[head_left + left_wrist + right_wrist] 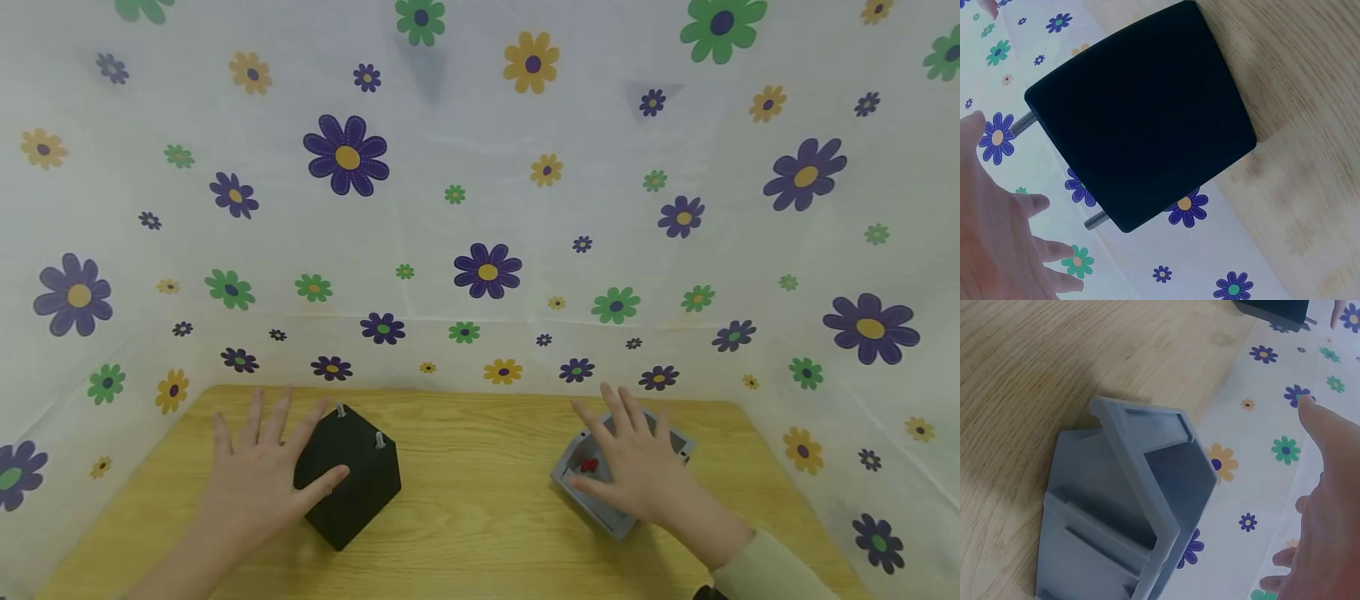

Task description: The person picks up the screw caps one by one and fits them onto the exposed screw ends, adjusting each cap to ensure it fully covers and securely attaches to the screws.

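My left hand hovers with fingers spread at the left, overlapping a black block in the head view. Two threaded metal studs stick out of one side of this block, whose broad face looks smooth in the left wrist view. On the right, my right hand is held above a grey plastic bin, its fingers spread too. A small red piece shows inside the bin. Ribs and a raised rim appear on the bin in the right wrist view. Neither hand grips anything.
Both objects lie on a light wooden table, with a stretch of wood between them. A white sheet with printed flowers rises behind the table and along both sides. A light sleeve covers the right forearm.
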Tool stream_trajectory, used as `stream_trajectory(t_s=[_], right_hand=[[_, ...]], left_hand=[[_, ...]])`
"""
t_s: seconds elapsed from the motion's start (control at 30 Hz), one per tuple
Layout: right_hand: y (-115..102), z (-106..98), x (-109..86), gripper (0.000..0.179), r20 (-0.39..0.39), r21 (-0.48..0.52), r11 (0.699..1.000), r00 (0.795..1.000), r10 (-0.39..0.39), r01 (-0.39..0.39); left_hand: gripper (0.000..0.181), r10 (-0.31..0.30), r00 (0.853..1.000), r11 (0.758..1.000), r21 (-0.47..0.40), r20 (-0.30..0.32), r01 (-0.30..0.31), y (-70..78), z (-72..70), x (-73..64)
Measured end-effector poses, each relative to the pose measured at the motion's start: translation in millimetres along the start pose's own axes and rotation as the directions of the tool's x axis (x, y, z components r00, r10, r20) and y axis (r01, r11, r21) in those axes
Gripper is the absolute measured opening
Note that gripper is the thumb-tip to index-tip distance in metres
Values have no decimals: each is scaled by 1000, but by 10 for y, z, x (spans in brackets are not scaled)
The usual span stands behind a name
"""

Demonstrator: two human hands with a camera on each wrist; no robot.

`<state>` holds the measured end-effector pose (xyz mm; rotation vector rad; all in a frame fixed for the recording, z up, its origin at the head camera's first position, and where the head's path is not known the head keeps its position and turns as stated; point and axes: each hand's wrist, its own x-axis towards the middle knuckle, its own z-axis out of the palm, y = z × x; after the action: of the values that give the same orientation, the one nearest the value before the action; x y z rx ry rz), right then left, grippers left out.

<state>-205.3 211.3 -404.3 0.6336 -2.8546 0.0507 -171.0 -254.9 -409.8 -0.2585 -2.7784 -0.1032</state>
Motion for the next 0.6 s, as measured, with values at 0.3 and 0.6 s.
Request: stream_trajectory(t_s=[0.3, 0.6], right_hand=[[-116, 29, 100, 95, -12, 54, 998, 999, -34, 35], [-297, 71, 243, 96, 28, 49, 997, 997, -66, 65]], left_hand=[[95, -50, 998, 998, -33, 39, 51, -67, -24, -8], [94, -68, 996, 997, -30, 63, 70, -142, -21, -56]])
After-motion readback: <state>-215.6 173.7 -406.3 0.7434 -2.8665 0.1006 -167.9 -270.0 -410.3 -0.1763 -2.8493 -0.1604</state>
